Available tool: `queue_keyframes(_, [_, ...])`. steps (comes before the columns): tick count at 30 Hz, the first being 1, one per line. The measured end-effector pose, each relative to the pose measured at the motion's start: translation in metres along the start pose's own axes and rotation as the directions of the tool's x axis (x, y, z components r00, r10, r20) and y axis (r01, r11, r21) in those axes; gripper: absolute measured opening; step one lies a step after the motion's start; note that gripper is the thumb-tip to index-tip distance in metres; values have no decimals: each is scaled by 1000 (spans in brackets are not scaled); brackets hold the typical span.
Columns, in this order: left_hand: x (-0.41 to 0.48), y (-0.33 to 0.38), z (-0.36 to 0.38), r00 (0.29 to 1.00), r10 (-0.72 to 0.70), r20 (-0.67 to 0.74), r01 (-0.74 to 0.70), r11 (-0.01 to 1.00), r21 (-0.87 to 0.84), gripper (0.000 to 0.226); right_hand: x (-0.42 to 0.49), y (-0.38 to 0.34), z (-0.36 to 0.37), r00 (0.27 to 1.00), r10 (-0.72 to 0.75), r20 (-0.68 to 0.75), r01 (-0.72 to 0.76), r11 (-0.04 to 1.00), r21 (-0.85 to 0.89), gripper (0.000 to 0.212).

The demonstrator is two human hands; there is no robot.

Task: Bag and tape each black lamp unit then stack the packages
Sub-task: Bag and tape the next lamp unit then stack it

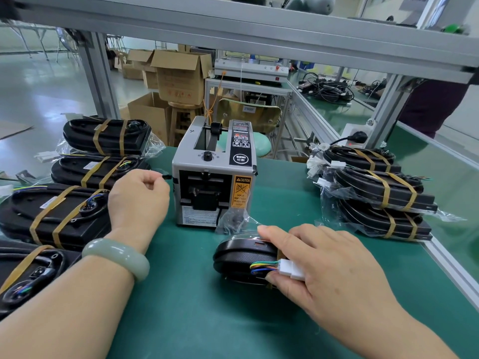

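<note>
Light: bright, even, diffuse; pale sheen on the floor point(39, 81), upper left.
Shadows: soft, faint under the right hand point(334, 268) on the green mat point(181, 320).
Glare: small highlights on the clear bags point(328, 202), right.
Distortion: I see the frame beam point(259, 29) bowing along the top.
Blur: corners and far background soft; centre sharp.

- green-matted bench point(181, 320); aluminium edge rail point(451, 270) along its right side
- grey tape dispenser point(215, 177) upright mid-bench; outlet side faces the camera
- black lamp unit point(241, 257) on the mat just in front of the dispenser; clear bag over its far end; coloured wires and white connector at its side
- left: row of taped units point(57, 211), side by side, tan bands across each
- right: stack of bagged packages point(378, 193), tan-banded, near the rail
- white socket box point(356, 137) with black plug at far right corner
</note>
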State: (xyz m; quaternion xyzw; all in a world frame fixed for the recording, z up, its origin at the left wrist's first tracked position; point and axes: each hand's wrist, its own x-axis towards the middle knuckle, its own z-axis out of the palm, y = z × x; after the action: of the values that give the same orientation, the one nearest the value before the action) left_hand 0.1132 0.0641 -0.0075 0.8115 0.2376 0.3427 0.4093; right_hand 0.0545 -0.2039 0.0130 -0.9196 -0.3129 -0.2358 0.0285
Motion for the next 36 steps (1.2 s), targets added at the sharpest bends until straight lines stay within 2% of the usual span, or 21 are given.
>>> queue_keyframes(3, [-4, -1, 4, 995, 64, 77, -67, 997, 37, 11, -1, 0, 0, 1000, -4, -4, 4, 1000, 4, 51])
queue_keyframes(6, [-7, -4, 3, 990, 118, 80, -123, 991, 59, 15, -1, 0, 1, 1000, -6, -9, 6, 1000, 10, 51])
queue_keyframes(9, [-4, -6, -1, 991, 101, 93, -102, 995, 7, 13, -1, 0, 1, 1000, -4, -9, 4, 1000, 14, 51])
queue_keyframes(12, [-4, -9, -6, 997, 32, 74, -22, 992, -128, 14, -1, 0, 1, 1000, -3, -5, 3, 1000, 15, 50])
queue_keyframes(14, [-5, -7, -9, 994, -68, 84, 88, 958, -271, 16, -1, 0, 1, 1000, -2, -2, 2, 1000, 16, 50])
queue_keyframes(17, [-7, -3, -12, 954, -258, 156, 301, 826, -477, 24, -1, 0, 0, 1000, 1, 1, -2, 1000, 15, 50])
queue_keyframes(19, [-10, 2, -15, 923, -306, 232, 384, 759, -526, 24, -1, 0, 0, 1000, 1, 3, -1, 1000, 10, 50])
queue_keyframes(23, [-21, 14, -9, 875, -282, 393, 454, 761, -463, 12, -1, 0, 0, 1000, 2, 5, -2, 1000, 7, 51])
queue_keyframes(26, [-27, 26, -3, 782, -355, 512, 585, 701, -408, 7, -1, 0, -1, 1000, 5, 8, -5, 1000, 6, 51])
queue_keyframes(28, [-27, 33, -1, 713, -395, 579, 663, 648, -374, 12, 0, 0, -1, 1000, 6, 14, -6, 1000, 2, 52])
queue_keyframes(30, [-27, 39, 1, 672, -425, 607, 705, 618, -348, 20, 0, 0, -1, 1000, 5, 13, -5, 1000, -3, 52])
queue_keyframes(32, [-25, 42, 3, 660, -441, 608, 717, 611, -335, 23, 0, -1, -1, 1000, 6, 10, -6, 1000, -7, 52])
queue_keyframes(36, [-22, 47, 7, 629, -450, 633, 747, 575, -334, 17, 0, -1, 0, 1000, 8, 1, -8, 1000, 0, 52])
